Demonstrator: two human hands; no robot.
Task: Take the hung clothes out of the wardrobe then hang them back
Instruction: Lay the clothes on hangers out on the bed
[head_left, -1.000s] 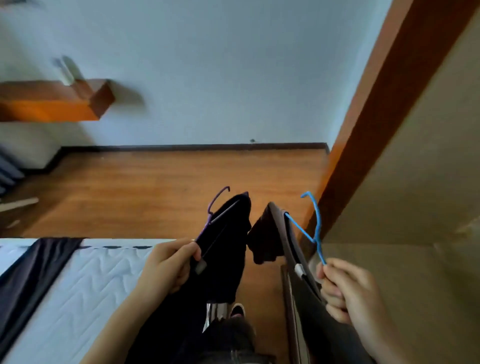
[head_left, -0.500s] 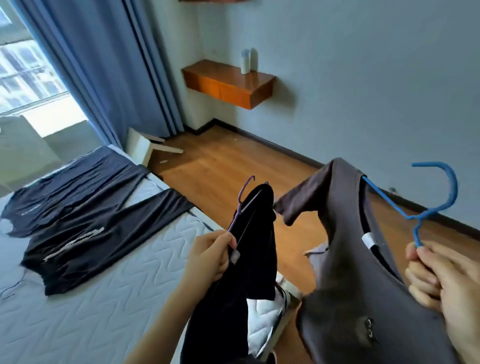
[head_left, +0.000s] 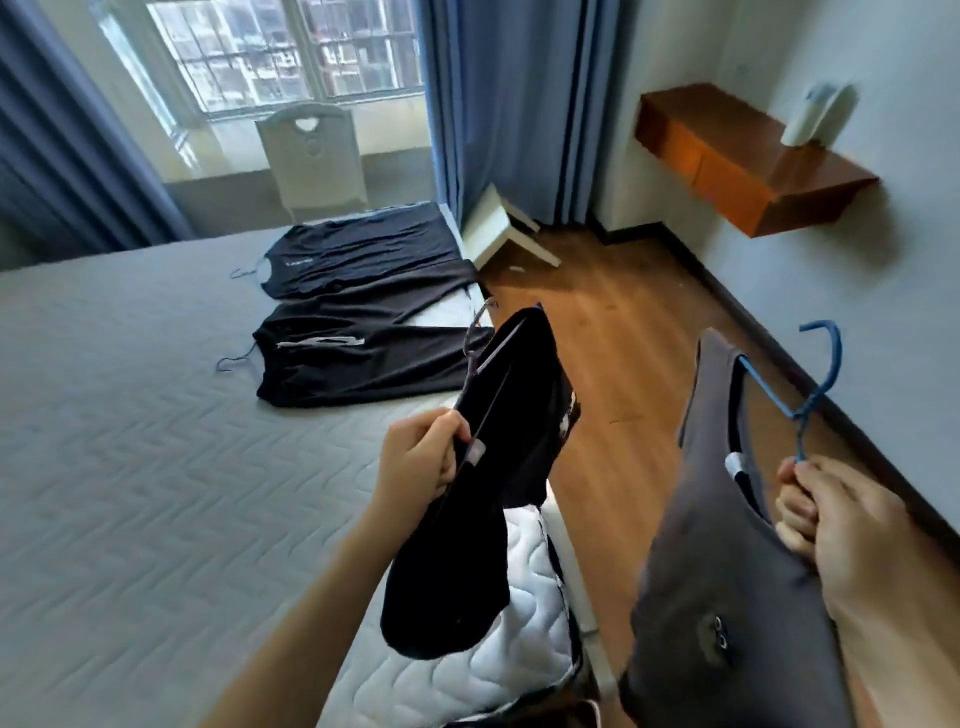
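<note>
My left hand (head_left: 421, 457) grips the neck of a purple hanger (head_left: 475, 338) carrying a black garment (head_left: 498, 467), held over the bed's right edge. My right hand (head_left: 852, 525) grips the stem of a blue hanger (head_left: 815, 384) with a grey T-shirt (head_left: 727, 597) on it, over the wooden floor. Two black garments on hangers lie flat on the bed: a black shirt (head_left: 358, 254) farther away and a black pair of trousers (head_left: 363, 364) nearer. The wardrobe is out of view.
The grey quilted bed (head_left: 156, 467) fills the left and centre. A white chair (head_left: 311, 156) stands by the window with blue curtains (head_left: 509, 104). A white board (head_left: 498, 234) leans near the bed's far corner. An orange wall shelf (head_left: 748, 161) holds a white bottle (head_left: 815, 114).
The view has swung left from the wardrobe side and wall toward the bed and window. Both hands keep their hangers, carried along toward the bed.
</note>
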